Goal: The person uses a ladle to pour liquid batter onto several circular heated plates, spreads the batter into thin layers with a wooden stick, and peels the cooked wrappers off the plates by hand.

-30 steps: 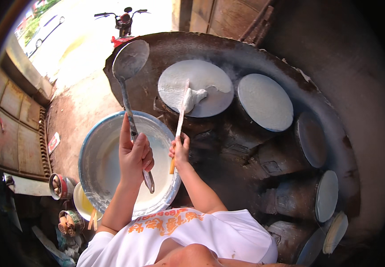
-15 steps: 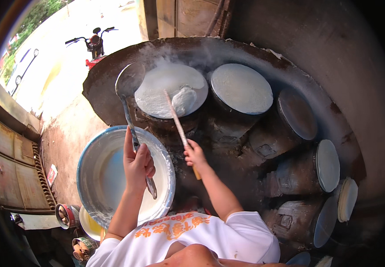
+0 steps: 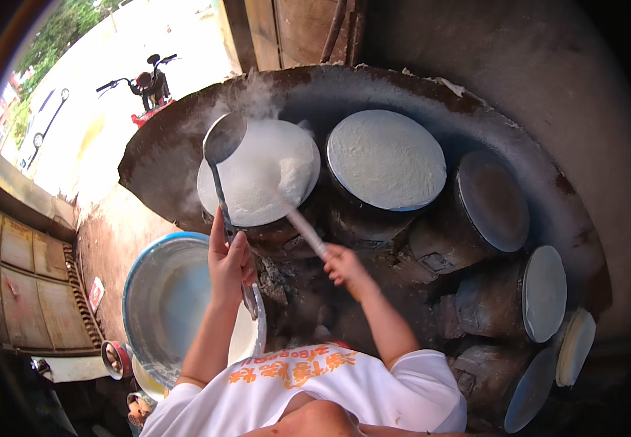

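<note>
Small open-fronted flatbread workshop: round griddles [image 3: 494,202] on drum stoves [image 3: 487,300] curving from ahead of the left fingers [image 3: 218,233] to right of the right fingers [image 3: 336,264], stacked thin rounds [image 3: 576,348] farther right, a wide basin [image 3: 140,298] left of the left fingers, sunlit ground [image 3: 111,149] beyond them

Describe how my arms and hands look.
Your left hand and right hand are ungloved, and both forearms are bare. Short white sleeves cover the upper arms, part of a white shirt with orange and red lettering.
</note>
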`<state>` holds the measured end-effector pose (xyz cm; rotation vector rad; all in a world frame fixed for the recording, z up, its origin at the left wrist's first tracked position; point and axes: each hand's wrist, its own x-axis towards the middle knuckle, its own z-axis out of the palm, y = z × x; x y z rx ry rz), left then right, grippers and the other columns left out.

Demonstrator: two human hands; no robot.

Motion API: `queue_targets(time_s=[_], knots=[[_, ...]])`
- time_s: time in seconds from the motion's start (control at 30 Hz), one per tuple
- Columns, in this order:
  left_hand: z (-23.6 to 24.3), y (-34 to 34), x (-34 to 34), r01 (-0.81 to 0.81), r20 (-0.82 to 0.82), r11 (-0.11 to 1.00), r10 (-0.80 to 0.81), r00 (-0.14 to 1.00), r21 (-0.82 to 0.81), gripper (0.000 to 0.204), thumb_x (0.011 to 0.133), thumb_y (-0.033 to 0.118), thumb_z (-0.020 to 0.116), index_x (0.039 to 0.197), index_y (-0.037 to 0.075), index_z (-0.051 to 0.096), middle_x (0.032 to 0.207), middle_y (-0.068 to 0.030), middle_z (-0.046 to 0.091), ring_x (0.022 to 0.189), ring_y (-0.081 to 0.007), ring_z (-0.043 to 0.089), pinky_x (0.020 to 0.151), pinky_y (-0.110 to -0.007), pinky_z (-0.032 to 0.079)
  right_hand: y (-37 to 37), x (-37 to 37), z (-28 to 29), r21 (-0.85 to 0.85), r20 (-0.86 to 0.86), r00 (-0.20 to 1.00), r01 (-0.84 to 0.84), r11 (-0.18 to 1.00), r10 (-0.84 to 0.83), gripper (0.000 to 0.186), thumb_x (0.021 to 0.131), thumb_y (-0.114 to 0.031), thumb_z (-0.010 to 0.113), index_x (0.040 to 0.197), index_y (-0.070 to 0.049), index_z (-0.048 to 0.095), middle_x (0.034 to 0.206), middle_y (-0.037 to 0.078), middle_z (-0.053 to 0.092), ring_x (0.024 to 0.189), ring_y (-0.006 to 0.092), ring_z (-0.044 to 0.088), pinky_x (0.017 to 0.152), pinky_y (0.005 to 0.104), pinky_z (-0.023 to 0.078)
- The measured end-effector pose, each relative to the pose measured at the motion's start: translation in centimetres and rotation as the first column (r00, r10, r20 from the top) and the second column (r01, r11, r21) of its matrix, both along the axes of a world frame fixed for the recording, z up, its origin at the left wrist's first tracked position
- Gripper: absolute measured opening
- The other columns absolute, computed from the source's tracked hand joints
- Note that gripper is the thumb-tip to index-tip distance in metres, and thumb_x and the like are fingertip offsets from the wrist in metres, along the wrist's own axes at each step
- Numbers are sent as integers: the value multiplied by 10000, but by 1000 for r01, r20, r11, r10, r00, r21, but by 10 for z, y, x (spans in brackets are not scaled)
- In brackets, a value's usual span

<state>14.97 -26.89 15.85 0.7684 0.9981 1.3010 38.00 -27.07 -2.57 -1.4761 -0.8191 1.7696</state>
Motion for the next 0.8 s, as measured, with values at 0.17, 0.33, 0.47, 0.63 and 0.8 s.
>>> queue_targets(time_s=[0.17,0.33,0.47,0.63,0.8], knots=[[-8,23,37,21,-48,1000,-21,999,2,609,964,101,459,1473,300,192,576,30,323,400,-52,306,338,-208,260,99,52,14,179,103,994,-46,983,28,342,931,-252,552,1266,-181,562,652,-35,471,447,32,371,369,192,322],[-13,35,46,-6,-53,997,2,999,-76,601,963,109,463,1466,320,211,588,30,313,391,-54,286,337,-207,252,135,0,14,601,686,712,-439,667,-149,346,858,-166,576,1193,-79,582,917,193,654,778,392,637,676,473,497],[2,67,54,120,23,981,-118,993,-152,582,956,122,478,1454,321,251,607,37,311,408,-51,293,345,-201,262,106,63,-20,722,603,583,-109,683,-544,272,883,-193,532,1143,-135,587,695,230,616,649,414,610,573,527,472],[-25,126,45,135,333,966,-56,941,-219,451,958,144,493,1360,320,387,607,47,312,429,-42,296,366,-194,256,122,17,5,461,804,552,-344,818,-221,303,890,-222,541,1177,-137,586,784,233,627,750,428,609,640,526,480],[-21,155,25,508,876,777,114,469,-373,216,969,217,494,768,144,470,570,62,335,424,-39,319,371,-202,282,98,53,-8,529,756,583,-277,802,-297,309,889,-233,544,1183,-151,591,793,217,636,736,400,619,635,513,484]])
